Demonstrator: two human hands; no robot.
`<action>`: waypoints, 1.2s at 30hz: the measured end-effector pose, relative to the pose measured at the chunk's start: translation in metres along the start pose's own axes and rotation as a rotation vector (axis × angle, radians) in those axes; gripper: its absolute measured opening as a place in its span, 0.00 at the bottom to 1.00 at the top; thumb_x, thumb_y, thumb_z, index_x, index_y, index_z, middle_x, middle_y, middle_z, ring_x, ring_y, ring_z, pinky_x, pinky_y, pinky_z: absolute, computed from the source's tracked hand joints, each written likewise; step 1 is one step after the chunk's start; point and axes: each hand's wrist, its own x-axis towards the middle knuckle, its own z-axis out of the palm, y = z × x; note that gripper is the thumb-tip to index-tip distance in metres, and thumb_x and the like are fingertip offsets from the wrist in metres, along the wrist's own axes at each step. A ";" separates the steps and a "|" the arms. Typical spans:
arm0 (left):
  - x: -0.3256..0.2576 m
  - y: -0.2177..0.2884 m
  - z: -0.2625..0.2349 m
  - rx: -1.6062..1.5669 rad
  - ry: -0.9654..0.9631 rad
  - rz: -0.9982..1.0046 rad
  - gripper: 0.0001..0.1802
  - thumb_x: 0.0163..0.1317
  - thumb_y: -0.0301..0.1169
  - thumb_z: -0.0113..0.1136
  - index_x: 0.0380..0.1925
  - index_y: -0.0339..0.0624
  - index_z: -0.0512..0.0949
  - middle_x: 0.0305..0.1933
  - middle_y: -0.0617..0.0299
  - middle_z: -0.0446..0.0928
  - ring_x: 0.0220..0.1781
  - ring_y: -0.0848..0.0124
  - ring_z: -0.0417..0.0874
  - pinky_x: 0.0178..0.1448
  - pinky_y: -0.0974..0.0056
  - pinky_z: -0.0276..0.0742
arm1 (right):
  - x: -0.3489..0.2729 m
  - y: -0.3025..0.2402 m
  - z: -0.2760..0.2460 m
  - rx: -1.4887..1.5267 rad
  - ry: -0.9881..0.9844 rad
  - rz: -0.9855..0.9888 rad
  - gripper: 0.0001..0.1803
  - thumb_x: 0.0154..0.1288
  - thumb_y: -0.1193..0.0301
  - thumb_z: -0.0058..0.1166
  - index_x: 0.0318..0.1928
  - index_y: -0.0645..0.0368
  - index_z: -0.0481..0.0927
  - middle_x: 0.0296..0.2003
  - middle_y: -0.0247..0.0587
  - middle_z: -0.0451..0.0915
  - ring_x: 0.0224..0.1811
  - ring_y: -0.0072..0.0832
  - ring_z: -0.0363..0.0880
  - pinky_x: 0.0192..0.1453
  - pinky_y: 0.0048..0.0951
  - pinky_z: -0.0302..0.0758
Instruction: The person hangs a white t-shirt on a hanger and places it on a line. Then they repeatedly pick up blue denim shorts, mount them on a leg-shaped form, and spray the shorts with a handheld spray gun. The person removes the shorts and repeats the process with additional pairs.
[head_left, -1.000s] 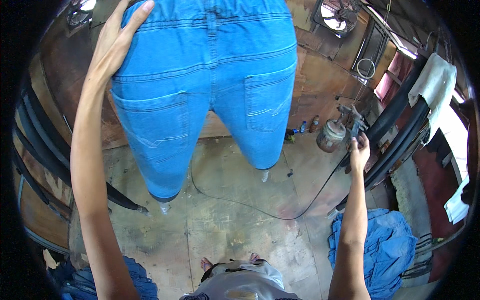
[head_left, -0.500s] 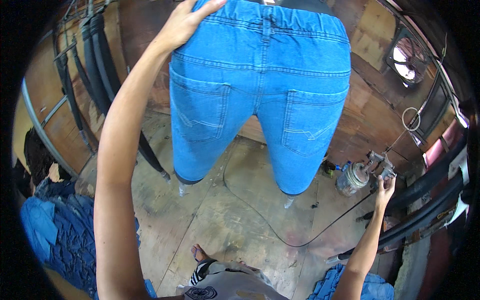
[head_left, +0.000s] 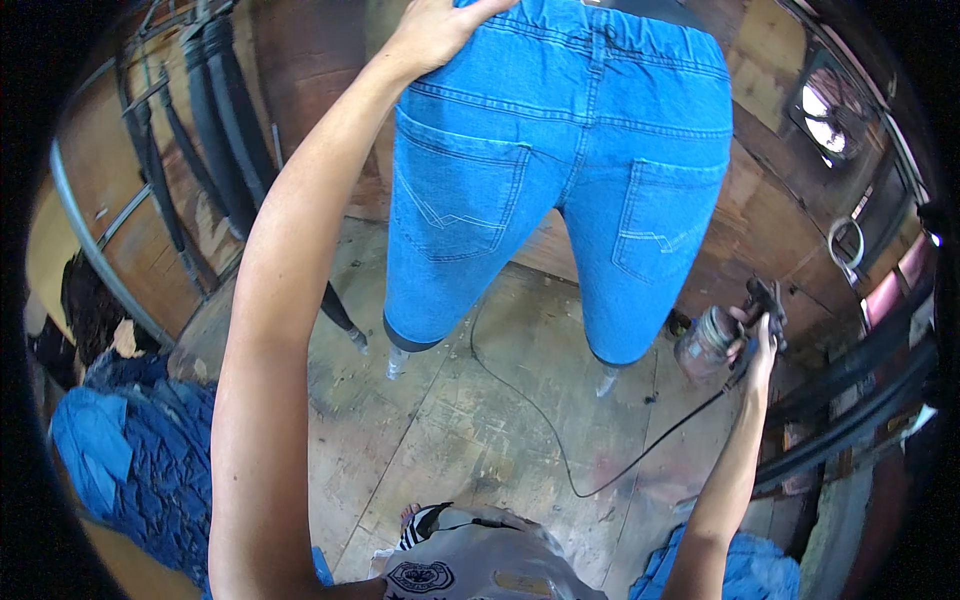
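Left hand [head_left: 435, 35] raised to the far top of the view, palm and fingers laid flat on the waistband of a pair of blue jeans [head_left: 560, 170]. The jeans are stretched over a form, back pockets facing the camera, short legs ending above two thin supports that stand on the floor.

Right hand [head_left: 758, 335] out to the right, closed round the grip of a spray gun [head_left: 735, 325] with a metal cup on its left side. The gun sits just right of the right jeans leg, apart from the cloth. A thin dark hose [head_left: 560, 440] runs from the gun down across the floor and loops back under the jeans.

Open room: the worn wooden floor [head_left: 450, 420] between the form and the person's feet is bare except for the hose. Left edge is bounded by a curved metal rail [head_left: 95, 260] and dark strips hanging along the wooden wall. Right edge is crowded by dark bars [head_left: 860, 400].

Stock: a heap of blue denim [head_left: 130, 460] lies near left; another blue pile [head_left: 740, 570] near right, beside the right forearm. A round fan [head_left: 830, 105] is set in the far right wall. No packages or signs can be made out.
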 end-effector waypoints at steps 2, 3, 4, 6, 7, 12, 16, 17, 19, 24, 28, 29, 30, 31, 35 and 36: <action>-0.002 0.003 0.000 -0.017 0.004 -0.011 0.42 0.63 0.53 0.67 0.69 0.35 0.69 0.66 0.43 0.75 0.69 0.58 0.76 0.73 0.58 0.68 | -0.008 -0.023 0.021 -0.202 0.210 -0.036 0.31 0.79 0.45 0.42 0.49 0.63 0.82 0.30 0.40 0.86 0.10 0.16 0.62 0.13 0.22 0.57; -0.003 0.004 0.000 0.025 0.035 -0.014 0.44 0.61 0.54 0.68 0.68 0.35 0.70 0.66 0.41 0.76 0.69 0.56 0.76 0.73 0.57 0.69 | -0.017 -0.035 0.029 -0.224 0.249 -0.040 0.30 0.80 0.45 0.42 0.49 0.62 0.81 0.30 0.40 0.86 0.10 0.15 0.61 0.13 0.22 0.56; -0.004 0.006 0.001 0.029 0.037 -0.013 0.44 0.61 0.55 0.68 0.68 0.35 0.70 0.66 0.41 0.76 0.69 0.55 0.76 0.73 0.57 0.68 | -0.027 -0.049 0.033 -0.267 0.315 0.014 0.29 0.80 0.45 0.42 0.48 0.60 0.81 0.29 0.39 0.85 0.09 0.15 0.61 0.12 0.22 0.56; -0.005 0.008 -0.001 0.042 0.051 -0.009 0.45 0.60 0.56 0.68 0.68 0.35 0.70 0.66 0.40 0.75 0.69 0.53 0.76 0.73 0.56 0.68 | -0.055 -0.077 0.042 -0.317 0.382 -0.015 0.24 0.81 0.50 0.42 0.62 0.53 0.77 0.30 0.37 0.85 0.10 0.13 0.60 0.13 0.19 0.55; -0.006 0.010 -0.001 0.054 0.065 0.019 0.45 0.59 0.56 0.68 0.68 0.36 0.71 0.65 0.38 0.75 0.69 0.51 0.76 0.73 0.55 0.69 | -0.075 -0.090 0.046 -0.347 0.399 -0.077 0.24 0.82 0.52 0.41 0.66 0.50 0.75 0.30 0.37 0.85 0.10 0.12 0.59 0.13 0.18 0.55; -0.008 0.011 0.001 0.140 0.089 -0.010 0.45 0.59 0.59 0.66 0.69 0.39 0.70 0.65 0.39 0.75 0.68 0.49 0.75 0.72 0.52 0.69 | -0.181 -0.139 0.073 -0.458 0.413 -0.170 0.26 0.83 0.60 0.40 0.75 0.51 0.66 0.52 0.39 0.83 0.24 0.11 0.66 0.29 0.18 0.61; -0.012 0.012 0.001 0.179 0.100 -0.018 0.46 0.60 0.60 0.64 0.70 0.41 0.69 0.64 0.40 0.75 0.68 0.48 0.75 0.71 0.49 0.69 | -0.251 -0.131 0.108 -0.416 0.342 -0.140 0.27 0.82 0.62 0.44 0.74 0.61 0.66 0.61 0.41 0.78 0.45 0.22 0.81 0.59 0.28 0.73; -0.013 0.012 0.001 0.189 0.117 -0.020 0.45 0.60 0.60 0.64 0.69 0.42 0.69 0.64 0.40 0.75 0.67 0.47 0.75 0.71 0.49 0.69 | -0.265 -0.124 0.117 -0.437 0.342 -0.077 0.28 0.81 0.62 0.46 0.74 0.61 0.67 0.58 0.40 0.80 0.44 0.21 0.81 0.59 0.28 0.73; -0.016 0.015 0.000 0.184 0.122 0.004 0.45 0.60 0.61 0.64 0.69 0.42 0.69 0.64 0.40 0.74 0.68 0.47 0.74 0.71 0.49 0.69 | -0.292 -0.105 0.138 -0.413 0.377 0.072 0.28 0.79 0.61 0.49 0.73 0.61 0.69 0.51 0.39 0.85 0.43 0.21 0.81 0.58 0.27 0.73; -0.019 0.021 -0.003 0.215 0.114 -0.032 0.44 0.61 0.62 0.62 0.68 0.42 0.70 0.64 0.41 0.74 0.68 0.48 0.74 0.71 0.48 0.69 | -0.310 -0.076 0.187 -0.305 0.391 0.334 0.30 0.78 0.59 0.51 0.72 0.62 0.69 0.41 0.38 0.88 0.46 0.20 0.79 0.60 0.29 0.71; -0.018 0.022 -0.005 0.211 0.103 -0.015 0.45 0.61 0.62 0.62 0.69 0.42 0.70 0.66 0.40 0.73 0.68 0.48 0.74 0.71 0.49 0.68 | -0.294 -0.106 0.209 -0.278 0.303 -0.075 0.29 0.80 0.59 0.48 0.74 0.58 0.67 0.37 0.42 0.86 0.22 0.14 0.68 0.27 0.21 0.63; -0.018 0.022 -0.005 0.218 0.108 -0.022 0.45 0.61 0.62 0.62 0.69 0.42 0.69 0.66 0.40 0.73 0.68 0.48 0.74 0.71 0.49 0.68 | -0.288 -0.116 0.213 -0.270 0.284 -0.150 0.28 0.80 0.59 0.47 0.74 0.56 0.66 0.35 0.43 0.86 0.14 0.12 0.64 0.16 0.18 0.61; -0.017 0.022 -0.005 0.226 0.116 -0.030 0.46 0.60 0.62 0.63 0.69 0.41 0.69 0.65 0.40 0.73 0.68 0.48 0.74 0.71 0.50 0.68 | -0.283 -0.127 0.215 -0.266 0.282 -0.204 0.29 0.81 0.59 0.47 0.74 0.58 0.66 0.36 0.44 0.86 0.14 0.12 0.64 0.16 0.18 0.61; -0.017 0.022 -0.005 0.234 0.126 -0.040 0.46 0.60 0.61 0.63 0.69 0.41 0.69 0.65 0.40 0.74 0.68 0.48 0.74 0.71 0.50 0.68 | -0.278 -0.136 0.217 -0.237 0.257 -0.252 0.29 0.80 0.59 0.47 0.74 0.60 0.65 0.37 0.45 0.86 0.14 0.12 0.64 0.16 0.18 0.61; -0.015 0.022 -0.005 0.213 0.123 -0.025 0.45 0.59 0.60 0.65 0.68 0.39 0.70 0.64 0.39 0.75 0.68 0.48 0.74 0.71 0.51 0.68 | -0.255 -0.146 0.212 -0.244 0.208 -0.364 0.31 0.80 0.60 0.48 0.75 0.63 0.62 0.33 0.44 0.85 0.13 0.12 0.63 0.16 0.18 0.61; -0.015 0.021 -0.005 0.201 0.118 -0.031 0.45 0.59 0.59 0.65 0.68 0.39 0.71 0.63 0.38 0.75 0.68 0.47 0.74 0.71 0.51 0.68 | -0.249 -0.142 0.208 -0.247 0.198 -0.355 0.31 0.79 0.62 0.50 0.75 0.63 0.63 0.36 0.42 0.84 0.18 0.14 0.66 0.22 0.20 0.65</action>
